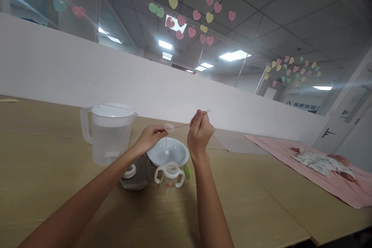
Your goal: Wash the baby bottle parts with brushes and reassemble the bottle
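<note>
My left hand (151,138) pinches a small clear round piece (169,128) with a thin straw-like tube (166,144) hanging from it, above a white bowl (177,152). Closed around a thin wire (182,126), my right hand (200,130) is to the right of the bowl. The wire's looped end sticks out past the fist, and its other end meets the round piece. A clear bottle with two white handles (169,180) stands upright in front of the bowl, its top open.
A lidded clear pitcher (111,139) stands at the left. Near it are a dark tray (138,180) with a white ring (129,171) and a green-handled tool (187,171). A baby doll (322,162) lies on a pink cloth (279,155) at the right.
</note>
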Available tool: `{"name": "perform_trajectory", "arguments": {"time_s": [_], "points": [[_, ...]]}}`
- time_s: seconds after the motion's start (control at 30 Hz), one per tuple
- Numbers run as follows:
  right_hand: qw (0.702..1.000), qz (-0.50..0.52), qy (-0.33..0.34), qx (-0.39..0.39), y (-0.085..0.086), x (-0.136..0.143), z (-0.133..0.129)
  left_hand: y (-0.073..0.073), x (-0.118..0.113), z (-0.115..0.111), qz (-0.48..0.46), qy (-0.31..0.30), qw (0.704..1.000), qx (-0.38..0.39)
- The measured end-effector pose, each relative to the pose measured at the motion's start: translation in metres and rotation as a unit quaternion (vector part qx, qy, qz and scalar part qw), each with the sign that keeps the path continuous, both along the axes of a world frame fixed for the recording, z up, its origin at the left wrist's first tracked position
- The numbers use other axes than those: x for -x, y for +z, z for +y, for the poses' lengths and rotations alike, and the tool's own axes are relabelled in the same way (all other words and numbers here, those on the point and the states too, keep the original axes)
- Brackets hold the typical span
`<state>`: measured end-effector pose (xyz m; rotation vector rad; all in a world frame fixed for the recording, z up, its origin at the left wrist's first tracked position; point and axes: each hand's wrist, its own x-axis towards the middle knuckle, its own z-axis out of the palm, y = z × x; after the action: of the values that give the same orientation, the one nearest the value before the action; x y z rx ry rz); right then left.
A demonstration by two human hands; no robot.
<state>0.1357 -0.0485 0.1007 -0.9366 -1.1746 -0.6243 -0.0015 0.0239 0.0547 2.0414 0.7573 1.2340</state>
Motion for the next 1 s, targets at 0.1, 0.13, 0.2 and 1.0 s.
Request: {"name": "perform_trajectory", "arguments": {"time_s": [0.1,0.13,0.2,1.0], "points": [[1.000,0.002,0.016,0.007,0.001,0.002,-0.002,-0.001,-0.001,0.002,-0.003,-0.002,1.000,-0.003],[1.000,0.001,0.020,0.009,0.001,0.002,-0.003,-0.002,-0.001,0.002,-0.006,-0.004,1.000,-0.001],[1.000,-0.004,0.028,0.013,0.002,0.003,-0.004,-0.001,-0.001,0.001,-0.007,-0.005,1.000,0.008],[0.996,-0.030,0.087,0.006,-0.014,0.013,0.015,0.006,-0.007,-0.009,-0.048,-0.056,0.997,-0.017]]}}
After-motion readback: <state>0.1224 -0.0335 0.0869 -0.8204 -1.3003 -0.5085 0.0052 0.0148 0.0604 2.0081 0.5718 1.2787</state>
